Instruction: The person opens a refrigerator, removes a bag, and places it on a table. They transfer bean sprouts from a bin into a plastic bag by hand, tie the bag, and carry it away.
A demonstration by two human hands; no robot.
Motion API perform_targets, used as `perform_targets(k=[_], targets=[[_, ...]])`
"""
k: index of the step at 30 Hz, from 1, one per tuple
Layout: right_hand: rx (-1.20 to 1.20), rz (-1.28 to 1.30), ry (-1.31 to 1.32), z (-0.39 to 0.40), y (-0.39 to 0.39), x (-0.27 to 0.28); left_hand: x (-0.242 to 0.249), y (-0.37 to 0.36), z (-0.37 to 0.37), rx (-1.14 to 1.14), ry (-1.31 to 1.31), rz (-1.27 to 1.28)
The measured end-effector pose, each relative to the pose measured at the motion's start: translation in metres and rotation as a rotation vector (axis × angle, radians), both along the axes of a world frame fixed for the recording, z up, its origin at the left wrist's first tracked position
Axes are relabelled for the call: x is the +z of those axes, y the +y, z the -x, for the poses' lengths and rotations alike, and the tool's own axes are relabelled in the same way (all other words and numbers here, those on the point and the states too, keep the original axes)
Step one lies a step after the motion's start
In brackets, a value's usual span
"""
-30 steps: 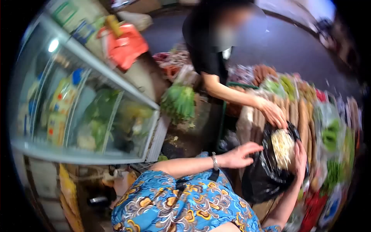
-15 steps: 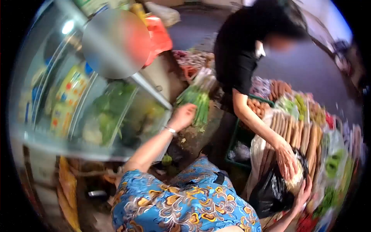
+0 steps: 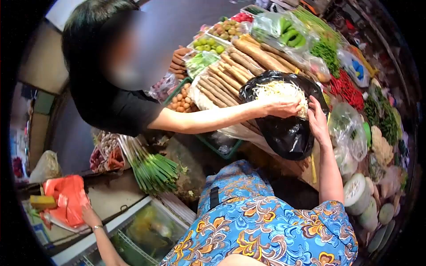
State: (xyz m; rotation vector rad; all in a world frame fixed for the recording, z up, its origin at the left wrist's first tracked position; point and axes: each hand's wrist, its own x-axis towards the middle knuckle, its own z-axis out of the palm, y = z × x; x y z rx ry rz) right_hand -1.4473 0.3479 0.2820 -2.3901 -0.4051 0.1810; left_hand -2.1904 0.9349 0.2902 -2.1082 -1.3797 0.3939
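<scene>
A black plastic bag (image 3: 288, 135) with pale bean sprouts (image 3: 279, 92) at its mouth lies over long brown roots (image 3: 262, 55). My right hand (image 3: 318, 122) is at the bag's right side, fingers curled at its rim beside the sprouts. Another person's hand (image 3: 284, 106) reaches into the sprouts from the left. At the lower left, my left hand (image 3: 91, 216) is at the right edge of a red plastic bag (image 3: 69, 199), fingers closed on its edge and partly hidden by it.
A person in black (image 3: 111, 102) leans in from the left. Green onions (image 3: 153, 170) lie beside a glass-topped case (image 3: 146, 230). Eggs (image 3: 181, 101), red chillies (image 3: 346, 88), cut melon (image 3: 356, 193) and bagged vegetables surround the roots.
The view has swung to the right. My left hand has moved from near the green onions to the red bag. The other person's hand remains at the sprouts, and my right hand stays by the black bag.
</scene>
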Motion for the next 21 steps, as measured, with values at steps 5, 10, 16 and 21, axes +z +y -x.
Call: perform_targets(k=[5, 10, 16, 21], targets=[[0.162, 0.569, 0.23, -0.022, -0.025, -0.014, 0.004, 0.022, 0.015, 0.08, 0.263, 0.006], [0.325, 0.38, 0.099, -0.052, -0.02, -0.04, 0.001, 0.035, 0.034, -0.027, 0.133, -0.099], [0.319, 0.647, -0.082, -0.009, 0.0, -0.01, -0.026, 0.076, 0.05, 0.169, -0.183, 0.31], [0.254, 0.434, 0.285, -0.024, -0.03, -0.042, 0.0, 0.006, -0.082, -0.097, -0.568, 0.402]])
